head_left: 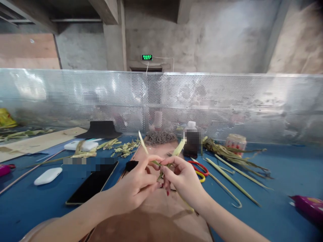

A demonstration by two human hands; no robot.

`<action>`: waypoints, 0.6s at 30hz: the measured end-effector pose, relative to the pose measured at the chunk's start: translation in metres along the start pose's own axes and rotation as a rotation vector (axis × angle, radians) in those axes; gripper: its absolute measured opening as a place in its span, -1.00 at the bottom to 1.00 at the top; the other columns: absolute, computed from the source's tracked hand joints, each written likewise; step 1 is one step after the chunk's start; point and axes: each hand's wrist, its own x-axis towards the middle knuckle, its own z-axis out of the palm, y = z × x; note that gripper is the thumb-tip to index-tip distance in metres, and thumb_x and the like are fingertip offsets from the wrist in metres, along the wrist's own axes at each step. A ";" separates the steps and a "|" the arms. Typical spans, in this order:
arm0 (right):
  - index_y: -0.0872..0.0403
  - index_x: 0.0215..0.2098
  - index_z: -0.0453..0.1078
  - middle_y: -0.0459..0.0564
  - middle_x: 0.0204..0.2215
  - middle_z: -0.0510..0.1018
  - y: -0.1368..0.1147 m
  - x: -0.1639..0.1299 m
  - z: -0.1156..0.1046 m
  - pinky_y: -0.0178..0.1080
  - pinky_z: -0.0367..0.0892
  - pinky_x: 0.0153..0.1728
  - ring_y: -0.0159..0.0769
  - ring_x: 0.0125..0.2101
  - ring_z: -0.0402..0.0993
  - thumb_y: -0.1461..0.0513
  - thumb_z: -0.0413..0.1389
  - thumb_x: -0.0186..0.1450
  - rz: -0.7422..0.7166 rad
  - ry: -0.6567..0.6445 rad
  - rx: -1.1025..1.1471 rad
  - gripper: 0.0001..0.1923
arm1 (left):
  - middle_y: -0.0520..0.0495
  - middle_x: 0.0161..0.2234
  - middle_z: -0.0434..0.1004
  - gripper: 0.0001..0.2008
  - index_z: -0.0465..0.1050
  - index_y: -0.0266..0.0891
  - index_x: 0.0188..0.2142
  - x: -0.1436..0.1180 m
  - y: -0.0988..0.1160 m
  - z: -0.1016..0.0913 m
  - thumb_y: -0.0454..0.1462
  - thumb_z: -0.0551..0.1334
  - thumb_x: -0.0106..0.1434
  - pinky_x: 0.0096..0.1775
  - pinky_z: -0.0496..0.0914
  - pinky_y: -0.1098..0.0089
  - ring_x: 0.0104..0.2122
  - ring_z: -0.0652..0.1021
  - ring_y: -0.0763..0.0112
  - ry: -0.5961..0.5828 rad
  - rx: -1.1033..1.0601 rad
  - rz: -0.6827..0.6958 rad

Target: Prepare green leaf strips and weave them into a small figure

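Observation:
Close together above a brown board, my left hand and my right hand pinch the same small piece of green leaf strips between their fingertips. One pale strip end sticks up to the left of the fingers. Another broader, yellow-green strip end rises on the right. The middle, where the strips meet, is mostly covered by my fingers, so how they are joined cannot be made out. Just right of my right hand lie scissors with red and yellow handles.
A phone and a white earphone case lie left. Behind the board are grey cord and a dark bottle. Dried leaves, long stalks and a purple packet lie right. A perforated metal screen stands behind.

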 end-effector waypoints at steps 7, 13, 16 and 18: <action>0.12 -0.26 0.31 -0.24 -0.72 0.37 -0.002 -0.001 -0.003 -0.45 0.22 -0.72 -0.52 -0.75 0.25 0.14 0.13 0.19 0.005 -0.047 -0.041 -0.77 | -0.11 0.04 0.09 -0.78 0.45 -0.20 -0.29 0.001 -0.005 -0.001 -0.39 0.03 0.29 -0.05 0.31 0.25 -0.22 0.36 0.40 0.022 0.012 0.036; 0.08 0.00 0.29 -0.19 -0.55 0.39 0.000 0.000 -0.010 -0.42 0.27 -0.49 -0.52 -0.54 0.36 0.24 0.13 0.21 0.045 -0.194 -0.043 -0.63 | -0.07 -0.18 0.23 -0.76 0.32 -0.23 -0.39 0.003 -0.011 0.004 -0.34 -0.05 0.34 -0.09 0.28 0.28 -0.18 0.34 0.37 0.233 -0.010 -0.047; 0.06 0.09 0.21 -0.19 -0.57 0.35 0.004 0.002 -0.014 -0.40 0.22 -0.55 -0.48 -0.56 0.34 0.20 0.07 0.26 0.016 -0.207 -0.162 -0.57 | -0.03 -0.30 0.20 -0.81 0.30 -0.24 -0.41 0.002 -0.012 0.007 -0.33 0.01 0.32 -0.14 0.28 0.30 -0.26 0.33 0.39 0.309 0.058 -0.083; 0.03 0.13 0.13 -0.22 -0.59 0.30 0.009 0.003 -0.014 -0.38 0.21 -0.56 -0.44 -0.56 0.33 0.20 0.05 0.27 -0.042 -0.172 -0.271 -0.53 | 0.00 -0.33 0.16 -0.85 0.31 -0.23 -0.41 0.002 -0.012 0.008 -0.33 0.06 0.29 -0.19 0.28 0.32 -0.30 0.32 0.41 0.329 0.083 -0.083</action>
